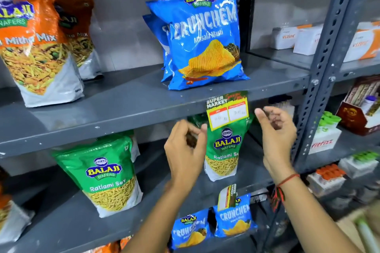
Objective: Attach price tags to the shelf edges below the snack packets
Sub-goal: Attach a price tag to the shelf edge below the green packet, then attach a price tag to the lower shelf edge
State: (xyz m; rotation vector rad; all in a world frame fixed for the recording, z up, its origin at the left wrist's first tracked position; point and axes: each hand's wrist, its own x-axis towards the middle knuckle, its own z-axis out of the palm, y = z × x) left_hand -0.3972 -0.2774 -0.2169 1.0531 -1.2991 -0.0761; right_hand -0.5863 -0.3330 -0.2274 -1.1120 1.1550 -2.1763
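A green and yellow "Super Market" price tag (227, 109) hangs from the front edge of the grey upper shelf (123, 121), just below the blue Crunchem packet (205, 35). My left hand (186, 150) is just left of the tag, fingers curled loosely, its fingertips close to the tag's lower left corner. My right hand (276, 135) hovers to the tag's right, fingers spread, touching nothing. A second price tag (227, 196) hangs crookedly from the lower shelf edge above smaller blue Crunchem packets (235, 215).
Orange Mitha Mix bags (35, 35) stand at the upper left. Green Ratlami Sev bags (107, 174) sit on the middle shelf. A perforated grey upright (327, 51) divides this rack from shelves holding white boxes (287, 38) and bottles on the right.
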